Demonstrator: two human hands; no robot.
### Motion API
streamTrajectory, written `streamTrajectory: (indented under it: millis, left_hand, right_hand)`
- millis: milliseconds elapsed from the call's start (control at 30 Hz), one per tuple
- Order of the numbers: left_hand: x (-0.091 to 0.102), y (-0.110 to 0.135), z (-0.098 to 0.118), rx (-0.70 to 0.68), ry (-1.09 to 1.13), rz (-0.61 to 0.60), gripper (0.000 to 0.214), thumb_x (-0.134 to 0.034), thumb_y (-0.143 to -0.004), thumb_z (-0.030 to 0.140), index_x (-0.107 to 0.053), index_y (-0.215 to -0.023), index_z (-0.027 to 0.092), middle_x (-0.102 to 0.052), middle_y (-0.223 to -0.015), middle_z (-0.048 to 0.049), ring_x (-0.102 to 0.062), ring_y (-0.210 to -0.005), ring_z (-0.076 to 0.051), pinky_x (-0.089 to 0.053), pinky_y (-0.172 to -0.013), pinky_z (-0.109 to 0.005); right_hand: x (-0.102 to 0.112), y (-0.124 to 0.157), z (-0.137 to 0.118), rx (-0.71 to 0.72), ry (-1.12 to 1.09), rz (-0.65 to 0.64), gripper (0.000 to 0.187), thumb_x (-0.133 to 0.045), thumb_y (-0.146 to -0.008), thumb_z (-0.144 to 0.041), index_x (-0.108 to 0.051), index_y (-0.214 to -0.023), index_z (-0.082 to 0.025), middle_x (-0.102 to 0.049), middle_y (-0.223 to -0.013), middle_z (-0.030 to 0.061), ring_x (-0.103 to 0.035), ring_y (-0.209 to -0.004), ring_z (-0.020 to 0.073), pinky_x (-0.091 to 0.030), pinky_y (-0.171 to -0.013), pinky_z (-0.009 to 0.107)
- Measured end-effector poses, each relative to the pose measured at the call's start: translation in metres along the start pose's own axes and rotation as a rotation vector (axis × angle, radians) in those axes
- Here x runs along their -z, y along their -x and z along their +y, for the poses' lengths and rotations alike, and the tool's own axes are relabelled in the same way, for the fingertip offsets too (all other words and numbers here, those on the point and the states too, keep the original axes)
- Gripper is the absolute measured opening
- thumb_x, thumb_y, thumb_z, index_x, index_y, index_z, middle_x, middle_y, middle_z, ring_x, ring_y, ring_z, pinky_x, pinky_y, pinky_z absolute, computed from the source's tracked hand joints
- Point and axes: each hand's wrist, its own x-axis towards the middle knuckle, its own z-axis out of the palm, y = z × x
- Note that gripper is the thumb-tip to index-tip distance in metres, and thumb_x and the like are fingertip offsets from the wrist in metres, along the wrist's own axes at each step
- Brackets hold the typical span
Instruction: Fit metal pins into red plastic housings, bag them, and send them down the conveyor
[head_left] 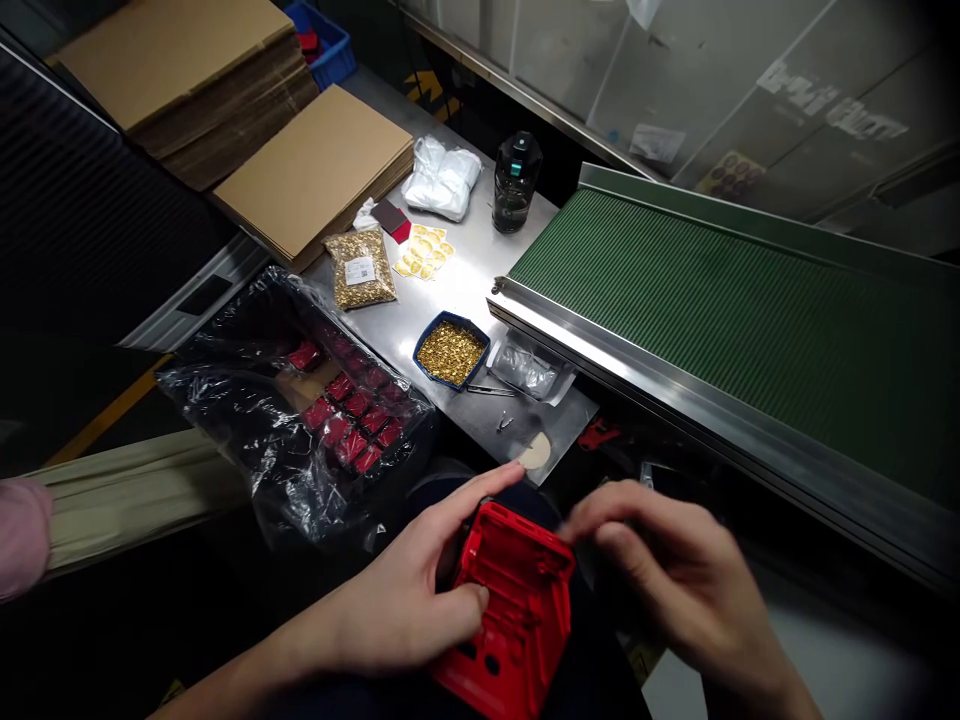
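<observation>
Case (529,615), red and hollow, is low in the middle of the head view, held up over the lap and tilted, with its hollow side facing up. The left hand (416,590) holds it: its grip pinches the case, with the thumb inside and the other fingers behind. The right hand (667,560) is just beside the top right corner of the case, with its fingers bent. The fingertips are blurry, so I cannot tell if that grip is pinching a small thing. Past the hands is a shiny desk (472,280). Near its close end lies a pale disc (537,453). Farther up is a blue tray (433,375) full of gold bits (451,350), with tweezers (491,390) near it and a silver bag (529,367) to the right. Beyond the tray are a clear bag (379,288) of gold bits, some stickers (425,250), a white pack (444,180) and a dark bottle (516,185). Red parts (356,420) lie in rows in a box with black plastic (225,400) on the left. A green belt (720,310) is on the right.
</observation>
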Motion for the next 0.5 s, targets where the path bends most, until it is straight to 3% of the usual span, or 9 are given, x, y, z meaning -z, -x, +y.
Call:
streamTrajectory:
  millis: [100,133,233,333,500]
  left_hand:
    - [0.001,0.0,0.002,0.004,0.013,0.006,0.087,-0.062,-0.08,0.01,-0.027,-0.157,0.028,-0.069,-0.118,-0.0041,-0.066,-0.105,-0.022,-0.052,-0.096,-0.034]
    - [0.002,0.0,0.002,0.003,0.017,0.004,0.086,-0.062,-0.08,0.01,-0.027,-0.157,0.029,-0.069,-0.119,-0.0038,-0.065,-0.105,-0.022,-0.052,-0.096,-0.034]
    - [0.003,-0.001,0.002,-0.002,0.01,-0.007,0.086,-0.061,-0.08,0.01,-0.027,-0.156,0.03,-0.069,-0.119,-0.0041,-0.066,-0.105,-0.022,-0.054,-0.092,-0.033]
    - [0.004,-0.001,0.002,-0.013,-0.018,0.006,0.086,-0.061,-0.079,0.009,-0.028,-0.156,0.028,-0.069,-0.119,-0.0058,-0.065,-0.108,-0.025,-0.055,-0.089,-0.033]
    - [0.004,0.0,0.005,-0.005,0.019,-0.011,0.087,-0.062,-0.08,0.01,-0.026,-0.157,0.028,-0.069,-0.121,-0.0048,-0.066,-0.106,-0.022,-0.053,-0.095,-0.033]
  right_hand:
    - [0.006,0.003,0.005,-0.015,0.067,0.216,0.009,-0.058,-0.099,-0.027,-0.067,-0.095,-0.026,-0.064,-0.074,-0.0028,-0.061,-0.063,0.0101,-0.048,-0.059,0.018]
    - [0.006,0.002,0.006,-0.03,0.078,0.211,0.008,-0.059,-0.099,-0.026,-0.067,-0.099,-0.027,-0.066,-0.078,-0.0024,-0.063,-0.067,0.0106,-0.049,-0.062,0.018]
    - [-0.003,-0.007,0.001,-0.046,0.048,0.036,0.015,-0.058,-0.099,-0.026,-0.067,-0.111,-0.028,-0.071,-0.1,0.0011,-0.068,-0.09,0.0157,-0.053,-0.078,0.022]
    - [-0.014,-0.015,-0.005,-0.036,0.013,-0.071,0.016,-0.058,-0.099,-0.025,-0.067,-0.111,-0.027,-0.071,-0.105,0.0026,-0.068,-0.094,0.0176,-0.054,-0.082,0.025]
    - [-0.004,-0.006,0.001,-0.021,0.049,0.05,0.009,-0.06,-0.097,-0.022,-0.067,-0.1,-0.026,-0.068,-0.092,0.0009,-0.065,-0.083,0.0154,-0.052,-0.077,0.023]
